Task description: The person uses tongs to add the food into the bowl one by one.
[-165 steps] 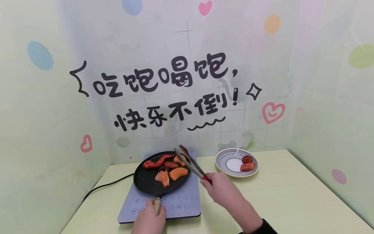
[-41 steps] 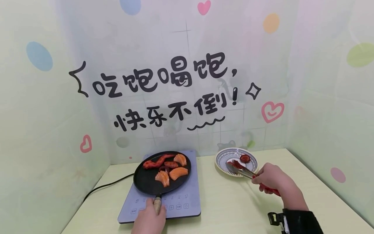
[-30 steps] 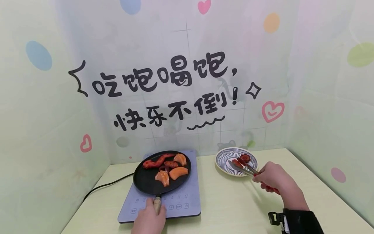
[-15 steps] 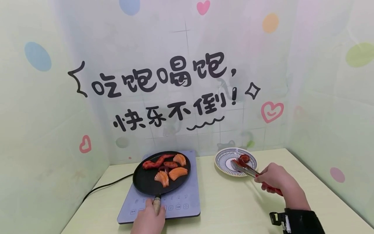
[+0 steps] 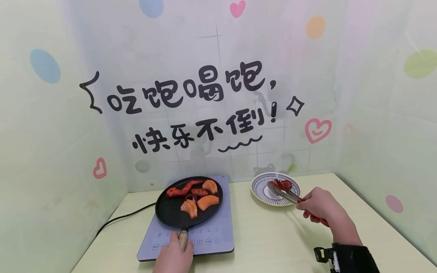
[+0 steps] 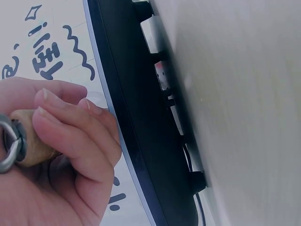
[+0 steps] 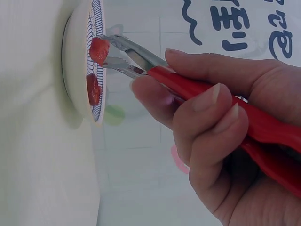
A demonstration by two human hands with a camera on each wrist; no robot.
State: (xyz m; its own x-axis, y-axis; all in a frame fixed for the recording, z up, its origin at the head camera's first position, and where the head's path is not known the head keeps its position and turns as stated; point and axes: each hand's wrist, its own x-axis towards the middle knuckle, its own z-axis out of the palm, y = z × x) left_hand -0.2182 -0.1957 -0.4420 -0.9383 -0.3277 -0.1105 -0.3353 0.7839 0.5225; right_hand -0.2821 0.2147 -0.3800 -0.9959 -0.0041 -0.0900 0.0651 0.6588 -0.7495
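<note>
My left hand [image 5: 174, 256] grips the wooden handle [image 5: 183, 239] of a black frying pan [image 5: 168, 213]. The pan sits on a flat induction cooktop [image 5: 223, 223]. Orange salmon slices [image 5: 208, 202] and a long red piece of meat [image 5: 184, 189] lie in it with smaller dark red pieces. At the right, my right hand [image 5: 321, 206] holds metal tongs [image 5: 285, 193] with red handles over a patterned plate [image 5: 258, 192]. In the right wrist view, the tong tips are either side of a red chunk of food [image 7: 99, 51]; whether they pinch it, I cannot tell. Another dark red piece [image 7: 93, 89] lies beside it.
A black power cord [image 5: 126, 216] runs left from the cooktop. Plate and cooktop stand apart on a pale table [image 5: 266, 242]. Behind them rises a printed wall sheet [image 5: 211, 159], with similar sheets on both sides.
Earlier the tongs were over the pan at a salmon slice; my right hand has since carried them right to the plate. There the tips have shifted slightly around the red food. My left hand stays put.
</note>
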